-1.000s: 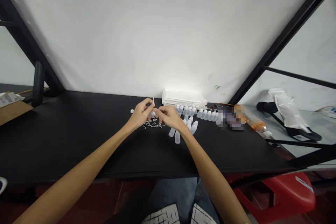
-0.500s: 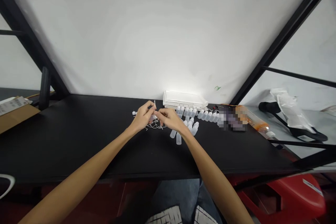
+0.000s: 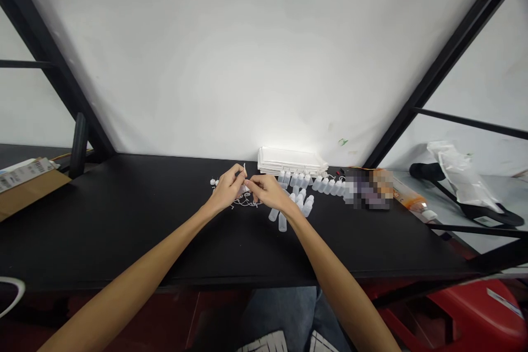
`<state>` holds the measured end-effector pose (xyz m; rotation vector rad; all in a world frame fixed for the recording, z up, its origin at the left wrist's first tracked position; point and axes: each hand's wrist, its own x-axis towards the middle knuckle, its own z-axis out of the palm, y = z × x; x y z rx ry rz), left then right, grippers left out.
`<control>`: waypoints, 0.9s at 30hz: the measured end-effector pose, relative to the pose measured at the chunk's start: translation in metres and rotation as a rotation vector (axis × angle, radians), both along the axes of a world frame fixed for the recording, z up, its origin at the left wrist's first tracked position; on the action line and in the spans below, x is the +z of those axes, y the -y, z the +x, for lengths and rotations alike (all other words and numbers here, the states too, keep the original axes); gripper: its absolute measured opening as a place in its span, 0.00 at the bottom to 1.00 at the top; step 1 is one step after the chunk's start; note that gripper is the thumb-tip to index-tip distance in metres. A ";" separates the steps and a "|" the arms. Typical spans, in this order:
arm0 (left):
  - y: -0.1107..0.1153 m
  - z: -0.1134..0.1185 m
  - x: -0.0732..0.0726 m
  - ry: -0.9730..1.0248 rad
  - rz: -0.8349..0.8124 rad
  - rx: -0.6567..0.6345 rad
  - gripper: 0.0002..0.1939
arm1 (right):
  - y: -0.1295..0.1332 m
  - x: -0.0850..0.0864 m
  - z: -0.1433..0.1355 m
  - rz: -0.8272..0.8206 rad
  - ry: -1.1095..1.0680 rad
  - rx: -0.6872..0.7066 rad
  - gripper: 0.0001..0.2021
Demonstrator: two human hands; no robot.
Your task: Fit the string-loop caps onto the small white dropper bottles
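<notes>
My left hand (image 3: 228, 191) and my right hand (image 3: 267, 191) meet over the black table, fingertips pinched together. Between them is a small white plastic piece (image 3: 245, 168), whose thin stem pokes up above the left fingers. The fingers hide the rest, so its exact kind does not show. Beneath the hands lies a loose heap of thin, curly white plastic pieces (image 3: 246, 203). Small white caps (image 3: 213, 182) rest just left of my left hand. By my right wrist are several small translucent squeeze bottles (image 3: 282, 223), some lying down, some partly hidden by the hand.
Behind the bottles, a stack of flat white packages (image 3: 292, 160) sits against the wall. More small bottles (image 3: 330, 187) line up to the right, followed by a blurred-out item and an orange-labelled bottle (image 3: 406, 196). A cardboard box (image 3: 37, 187) stands at the left on the black table (image 3: 136, 220).
The camera view has shifted slightly. Both hands stay together in the same place, with small finger movements; the white stem between them leans a little differently.
</notes>
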<state>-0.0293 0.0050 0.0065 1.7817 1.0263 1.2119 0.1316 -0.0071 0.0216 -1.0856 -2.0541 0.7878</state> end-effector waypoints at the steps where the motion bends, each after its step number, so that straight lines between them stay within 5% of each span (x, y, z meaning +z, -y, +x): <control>1: 0.000 0.000 0.000 0.008 -0.004 -0.008 0.10 | 0.000 0.000 0.000 0.016 0.005 -0.006 0.21; 8: 0.000 -0.001 0.005 0.035 -0.020 -0.027 0.10 | 0.003 0.007 0.001 0.059 -0.051 0.017 0.13; 15: -0.001 0.001 0.001 -0.003 -0.023 -0.038 0.09 | 0.003 0.005 0.000 0.151 0.140 -0.070 0.20; 22: 0.000 -0.001 0.007 -0.044 -0.021 -0.034 0.08 | 0.005 0.009 0.001 0.122 0.016 -0.002 0.08; 27: 0.000 0.000 0.004 -0.057 0.003 -0.049 0.07 | 0.002 0.005 0.000 0.089 0.041 -0.018 0.15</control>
